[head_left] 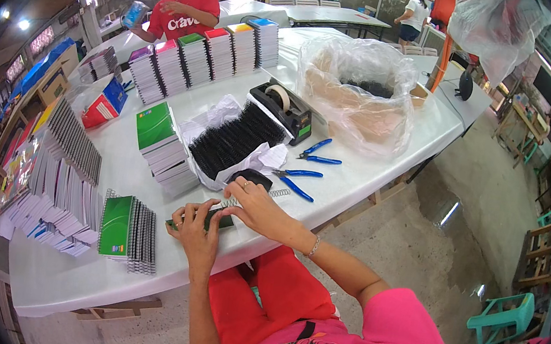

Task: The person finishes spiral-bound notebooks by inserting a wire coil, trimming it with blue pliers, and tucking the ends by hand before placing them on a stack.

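At the table's near edge, a small green notebook lies under my two hands. My left hand is closed on it, fingers and thumb gripping its edge. A thin wire-like spiral coil runs along the notebook's far edge, and its loose end sticks out to the right. My right hand pinches this coil at the notebook's edge; its fingertips are close to those of my left hand. Just beyond, a paper-lined tray holds many black spiral coils. Two blue-handled cutters, one nearer and one farther, lie to the right.
Uncoiled green-covered notebooks stand left of the tray; coil-bound ones stand nearer. Taller stacks fill the left. A tape dispenser and plastic-lined box sit farther back. Across the table is a person in red.
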The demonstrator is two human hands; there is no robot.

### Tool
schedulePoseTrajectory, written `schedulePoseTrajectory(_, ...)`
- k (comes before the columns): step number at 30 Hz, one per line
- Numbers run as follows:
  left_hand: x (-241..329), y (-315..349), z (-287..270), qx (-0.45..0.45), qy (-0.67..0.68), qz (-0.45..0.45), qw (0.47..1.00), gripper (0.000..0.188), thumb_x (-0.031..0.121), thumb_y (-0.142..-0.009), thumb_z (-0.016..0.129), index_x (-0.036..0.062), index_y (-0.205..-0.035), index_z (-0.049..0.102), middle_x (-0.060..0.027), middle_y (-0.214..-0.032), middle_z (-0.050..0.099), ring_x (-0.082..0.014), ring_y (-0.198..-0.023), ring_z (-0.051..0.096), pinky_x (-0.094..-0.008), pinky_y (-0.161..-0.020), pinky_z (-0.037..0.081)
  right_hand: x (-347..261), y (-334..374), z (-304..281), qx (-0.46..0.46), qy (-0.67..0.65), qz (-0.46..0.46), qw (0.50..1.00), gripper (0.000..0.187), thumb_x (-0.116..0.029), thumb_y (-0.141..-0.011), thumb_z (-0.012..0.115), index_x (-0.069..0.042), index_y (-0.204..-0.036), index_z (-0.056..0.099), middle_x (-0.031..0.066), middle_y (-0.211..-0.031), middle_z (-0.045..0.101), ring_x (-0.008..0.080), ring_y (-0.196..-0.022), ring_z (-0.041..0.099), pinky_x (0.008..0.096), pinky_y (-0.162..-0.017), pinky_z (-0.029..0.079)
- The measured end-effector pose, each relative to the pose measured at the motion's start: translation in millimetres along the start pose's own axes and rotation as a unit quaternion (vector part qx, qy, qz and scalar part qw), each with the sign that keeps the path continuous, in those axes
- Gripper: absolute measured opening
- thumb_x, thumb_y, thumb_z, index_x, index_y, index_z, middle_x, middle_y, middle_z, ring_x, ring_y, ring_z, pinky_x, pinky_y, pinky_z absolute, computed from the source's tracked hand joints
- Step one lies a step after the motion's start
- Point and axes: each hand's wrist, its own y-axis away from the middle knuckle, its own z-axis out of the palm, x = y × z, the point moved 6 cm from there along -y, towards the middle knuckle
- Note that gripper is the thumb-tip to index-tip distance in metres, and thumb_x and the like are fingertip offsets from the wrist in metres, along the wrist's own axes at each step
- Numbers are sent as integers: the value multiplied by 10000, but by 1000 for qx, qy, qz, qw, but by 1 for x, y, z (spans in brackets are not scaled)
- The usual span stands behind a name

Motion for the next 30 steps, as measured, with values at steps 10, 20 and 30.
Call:
schedulePoseTrajectory(10, -20, 5, -8, 16, 51, -20, 998, 425, 174, -879, 667, 193, -1295, 580, -107, -1200, 461, -283, -1172, 421, -475, -1062, 246, -1, -4, 14, -21, 77, -13, 997, 136, -189, -902, 611, -75, -964, 571, 88, -921, 555, 284, -866, 551, 397, -748, 388)
schedulePoseTrajectory(20, -49, 13, -5, 41, 222, -115, 967, 471, 180, -792, 786, 51, -1165, 528, -156, -1163, 408, -316, -1072, 461, -413, -947, 388, 8, -12, 9, -120, -59, 36, 990, 147, -168, -916, 603, -46, -993, 578, 132, -873, 580, 341, -861, 572, 433, -758, 438)
schedulePoseTrajectory(30, -36, 4, -14, 19, 236, -51, 970, 400, 182, -828, 738, 19, -1090, 483, -130, -1050, 423, -286, -1003, 470, -366, -920, 383, 111, 14, -10, -252, 4, 104, 962, 446, 91, -721, 687, -39, -1140, 607, 152, -1190, 493, 287, -971, 577, 354, -815, 503)
